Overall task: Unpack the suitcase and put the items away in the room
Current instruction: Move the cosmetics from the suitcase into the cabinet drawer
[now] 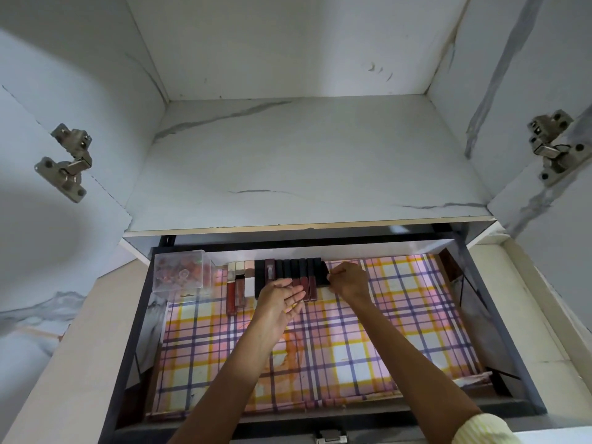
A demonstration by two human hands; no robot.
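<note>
An open drawer (499,318) with a plaid paper liner (368,347) sits below a marble-look shelf. Along its back edge lies a row of lip gloss tubes (282,272), several with black caps, some with gold or white caps. My right hand (350,280) is closed on the black-capped tube (324,271) at the right end of the row. My left hand (280,299) lies flat with fingers together, resting against the lower ends of the tubes in the middle of the row.
A clear plastic box (181,270) with small reddish items stands in the drawer's back left corner. Above is a bare shelf (304,161) inside the cabinet, with metal door hinges at left (65,161) and right (552,144). A latch (330,437) shows at the drawer front.
</note>
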